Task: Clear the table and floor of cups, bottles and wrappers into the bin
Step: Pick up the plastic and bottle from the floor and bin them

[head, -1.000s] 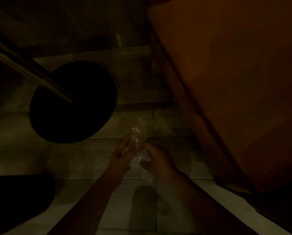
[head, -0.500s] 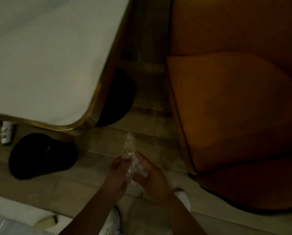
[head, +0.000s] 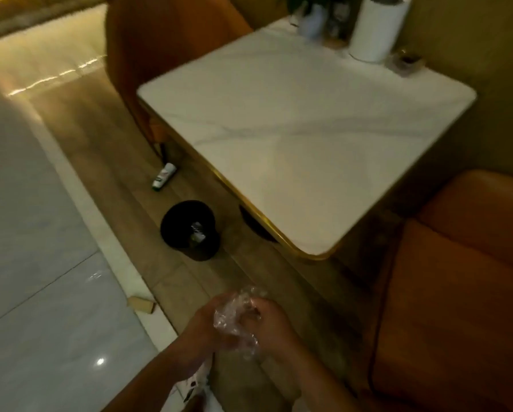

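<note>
Open wood-look floor (head: 190, 289) lies between the hands and the round black bin (head: 189, 230); the gold-edged white marble table (head: 303, 135) overhangs its right, a small white bottle (head: 164, 176) lies beyond.

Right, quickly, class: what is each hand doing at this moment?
Left hand: closed on the crumpled clear plastic wrapper.
Right hand: closed on the same wrapper.

A white table top (head: 294, 114) veined in pale grey and edged in gold is seen at centre. Orange seats (head: 457, 292) are found lower right and upper centre. The bin (head: 190, 230) is black, the wrapper (head: 234, 319) clear (crinkly, glinting), the floor bottle (head: 163, 176) white with green.
</note>
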A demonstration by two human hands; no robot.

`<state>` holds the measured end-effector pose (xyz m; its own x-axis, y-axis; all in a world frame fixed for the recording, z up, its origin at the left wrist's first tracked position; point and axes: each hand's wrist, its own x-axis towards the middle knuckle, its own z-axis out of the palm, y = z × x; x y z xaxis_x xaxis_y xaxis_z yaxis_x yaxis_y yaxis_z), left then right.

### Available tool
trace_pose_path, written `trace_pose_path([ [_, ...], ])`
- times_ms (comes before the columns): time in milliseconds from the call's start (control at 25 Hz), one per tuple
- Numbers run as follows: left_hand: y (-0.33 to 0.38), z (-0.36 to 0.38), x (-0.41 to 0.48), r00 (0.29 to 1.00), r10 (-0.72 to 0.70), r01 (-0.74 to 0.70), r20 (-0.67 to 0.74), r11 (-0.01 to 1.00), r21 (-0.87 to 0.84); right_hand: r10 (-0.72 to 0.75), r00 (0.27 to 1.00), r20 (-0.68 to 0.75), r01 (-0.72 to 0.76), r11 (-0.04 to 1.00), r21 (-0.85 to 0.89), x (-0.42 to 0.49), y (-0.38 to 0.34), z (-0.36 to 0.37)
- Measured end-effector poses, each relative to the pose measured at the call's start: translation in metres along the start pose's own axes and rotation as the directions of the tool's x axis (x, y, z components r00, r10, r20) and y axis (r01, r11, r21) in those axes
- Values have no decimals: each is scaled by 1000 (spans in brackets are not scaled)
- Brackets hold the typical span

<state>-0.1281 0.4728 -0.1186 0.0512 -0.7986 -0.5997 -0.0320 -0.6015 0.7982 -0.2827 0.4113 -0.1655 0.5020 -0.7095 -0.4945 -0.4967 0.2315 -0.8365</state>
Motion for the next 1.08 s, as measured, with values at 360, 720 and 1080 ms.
trace_pose_path([
  [360,19,-188,-74,898,-77,-63,-434,952,-298,-41,971,236,33,999,39,46,-175,105],
  [720,45,-332,-60,868,-102,-99,-486,923,-372,57,972,230,-49,998,-38,135,-290,200],
  [1080,78,-454,30,769,-183,-102,-613,911,-399,125,967,220,-103,989,-108,298,-352,219],
])
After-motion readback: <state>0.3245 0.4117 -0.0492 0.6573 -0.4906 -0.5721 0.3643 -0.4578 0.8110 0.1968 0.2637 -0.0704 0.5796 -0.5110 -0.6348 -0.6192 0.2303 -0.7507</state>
